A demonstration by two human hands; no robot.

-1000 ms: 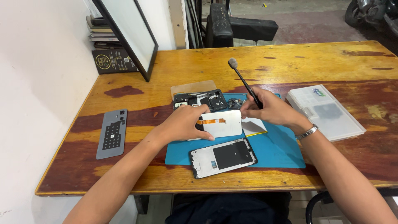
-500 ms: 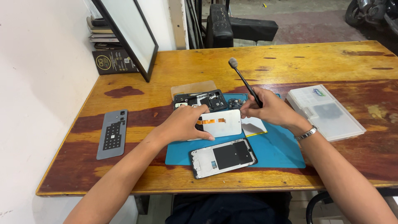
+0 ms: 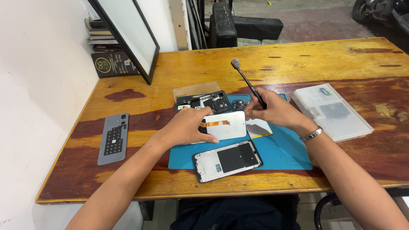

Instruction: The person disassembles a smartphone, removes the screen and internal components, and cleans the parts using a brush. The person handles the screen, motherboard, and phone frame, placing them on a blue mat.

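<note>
Head: left hand (image 3: 187, 125) presses panel (image 3: 223, 125); right hand (image 3: 272, 111) grips brush (image 3: 249, 85).

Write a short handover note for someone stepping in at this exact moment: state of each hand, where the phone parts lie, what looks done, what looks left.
Left hand: pressing down on the white phone panel with its orange ribbon cable, on the blue mat.
Right hand: gripping a thin black tool, tip at the panel's right edge.
Opened phone body lies behind; loose screen frame in front; clear parts box to the right.
Done: phone taken apart. Left: parts not yet rejoined.
</note>
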